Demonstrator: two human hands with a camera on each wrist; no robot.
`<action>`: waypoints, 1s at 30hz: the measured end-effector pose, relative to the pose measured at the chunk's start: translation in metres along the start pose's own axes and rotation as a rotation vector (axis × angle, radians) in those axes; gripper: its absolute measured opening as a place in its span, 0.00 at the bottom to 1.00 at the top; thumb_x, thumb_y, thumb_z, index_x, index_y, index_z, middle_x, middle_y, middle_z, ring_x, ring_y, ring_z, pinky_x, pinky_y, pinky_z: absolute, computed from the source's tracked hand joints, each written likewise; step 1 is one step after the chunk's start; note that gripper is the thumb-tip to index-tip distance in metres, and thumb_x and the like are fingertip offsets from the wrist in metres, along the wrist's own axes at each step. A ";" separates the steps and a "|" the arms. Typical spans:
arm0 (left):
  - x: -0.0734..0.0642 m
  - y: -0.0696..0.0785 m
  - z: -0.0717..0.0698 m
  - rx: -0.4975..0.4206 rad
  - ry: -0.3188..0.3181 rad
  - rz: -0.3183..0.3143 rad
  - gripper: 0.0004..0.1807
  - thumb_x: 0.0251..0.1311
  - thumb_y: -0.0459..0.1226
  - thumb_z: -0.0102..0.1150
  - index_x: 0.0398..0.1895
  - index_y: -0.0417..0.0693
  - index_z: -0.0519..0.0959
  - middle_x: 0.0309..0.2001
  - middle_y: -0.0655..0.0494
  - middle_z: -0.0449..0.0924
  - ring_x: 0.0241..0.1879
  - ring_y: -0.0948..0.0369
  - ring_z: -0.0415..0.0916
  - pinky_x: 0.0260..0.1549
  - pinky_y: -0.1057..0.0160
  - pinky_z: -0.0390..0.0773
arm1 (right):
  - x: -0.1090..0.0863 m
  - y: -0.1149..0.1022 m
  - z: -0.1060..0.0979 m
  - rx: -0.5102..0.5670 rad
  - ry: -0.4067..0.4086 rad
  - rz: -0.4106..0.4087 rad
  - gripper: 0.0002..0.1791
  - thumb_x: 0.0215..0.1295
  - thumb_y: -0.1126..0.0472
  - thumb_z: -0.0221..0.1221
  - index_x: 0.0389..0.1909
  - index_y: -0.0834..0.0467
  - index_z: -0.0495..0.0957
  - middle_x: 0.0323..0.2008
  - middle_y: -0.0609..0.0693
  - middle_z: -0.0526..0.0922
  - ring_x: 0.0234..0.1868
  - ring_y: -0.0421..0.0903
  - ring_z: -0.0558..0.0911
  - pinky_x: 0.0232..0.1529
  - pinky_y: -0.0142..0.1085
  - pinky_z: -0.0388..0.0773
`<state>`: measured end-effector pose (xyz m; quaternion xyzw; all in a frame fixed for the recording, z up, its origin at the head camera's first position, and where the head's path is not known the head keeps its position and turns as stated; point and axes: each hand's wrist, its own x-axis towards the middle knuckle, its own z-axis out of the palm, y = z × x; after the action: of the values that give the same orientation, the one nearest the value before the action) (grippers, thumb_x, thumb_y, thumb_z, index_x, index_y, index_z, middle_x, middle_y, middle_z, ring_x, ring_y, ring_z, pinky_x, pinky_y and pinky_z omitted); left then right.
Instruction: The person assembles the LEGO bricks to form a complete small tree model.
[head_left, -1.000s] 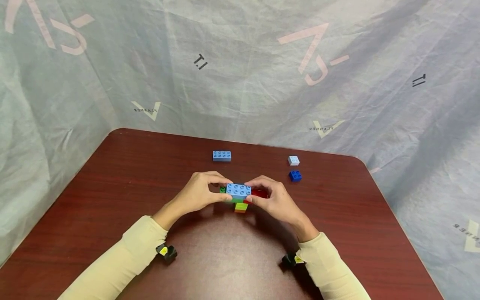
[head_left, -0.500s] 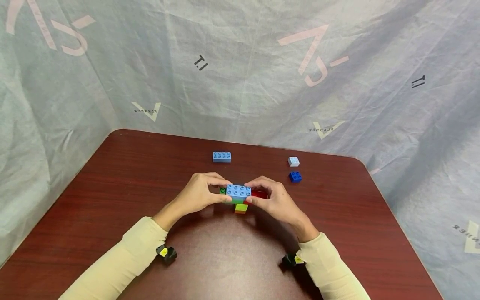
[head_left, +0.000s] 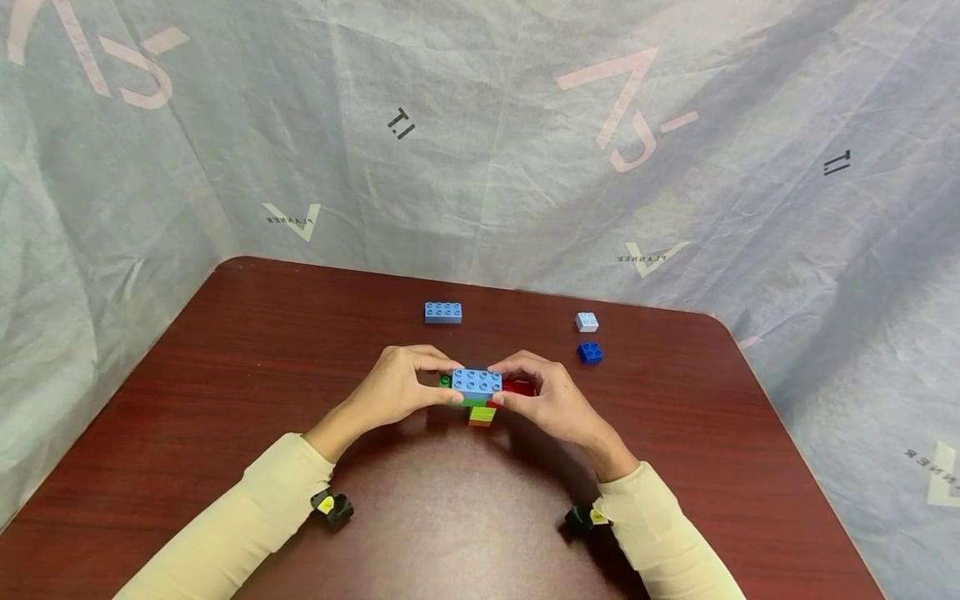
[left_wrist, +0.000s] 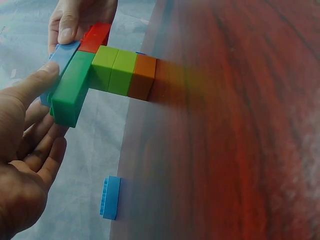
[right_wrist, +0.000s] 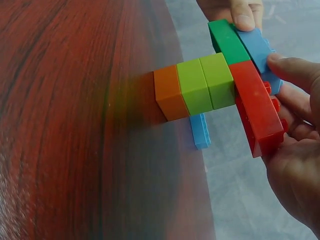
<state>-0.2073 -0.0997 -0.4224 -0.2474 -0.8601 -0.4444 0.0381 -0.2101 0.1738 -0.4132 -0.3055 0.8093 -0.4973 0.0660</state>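
Between the two hands a tower of toy building bricks stands upright on the table. Its top is a light blue brick (head_left: 477, 382), seated across a green brick (left_wrist: 74, 90) and a red brick (right_wrist: 257, 102). Below them come two lime bricks (right_wrist: 206, 85), then an orange brick (right_wrist: 170, 92) at the bottom. The left hand (head_left: 393, 387) pinches the blue brick's left end, thumb on the near side and fingers on the far side. At the opposite end, the right hand (head_left: 551, 402) pinches the same brick in the same way.
Farther back on the dark wood table (head_left: 300, 333) lies another blue brick (head_left: 443, 313). To the right are a pale blue brick (head_left: 587, 322) and a dark blue brick (head_left: 590, 353). A printed grey cloth (head_left: 480, 167) hangs behind the table and along its sides.
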 end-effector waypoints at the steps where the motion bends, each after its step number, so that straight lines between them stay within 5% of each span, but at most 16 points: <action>1: 0.000 0.000 0.000 -0.001 0.004 0.002 0.22 0.53 0.47 0.79 0.51 0.52 0.90 0.46 0.58 0.88 0.42 0.61 0.82 0.33 0.68 0.79 | 0.000 0.000 0.000 -0.001 0.001 -0.003 0.17 0.67 0.62 0.68 0.56 0.52 0.83 0.52 0.49 0.83 0.48 0.46 0.85 0.46 0.34 0.86; 13: 0.000 -0.001 0.003 0.008 0.024 0.025 0.21 0.52 0.46 0.80 0.50 0.51 0.90 0.45 0.58 0.89 0.43 0.63 0.83 0.35 0.69 0.80 | 0.001 0.002 0.001 -0.013 0.008 -0.013 0.16 0.67 0.63 0.68 0.55 0.52 0.84 0.50 0.49 0.83 0.47 0.49 0.85 0.44 0.36 0.86; 30: -0.001 -0.001 0.000 -0.016 -0.025 -0.042 0.21 0.54 0.48 0.79 0.52 0.56 0.89 0.48 0.61 0.87 0.45 0.59 0.82 0.39 0.64 0.81 | 0.003 0.000 0.001 -0.026 -0.001 0.037 0.16 0.66 0.61 0.69 0.54 0.50 0.83 0.50 0.47 0.83 0.47 0.47 0.85 0.45 0.35 0.85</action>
<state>-0.2071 -0.1008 -0.4228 -0.2349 -0.8620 -0.4490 0.0161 -0.2119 0.1714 -0.4130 -0.2915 0.8212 -0.4852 0.0717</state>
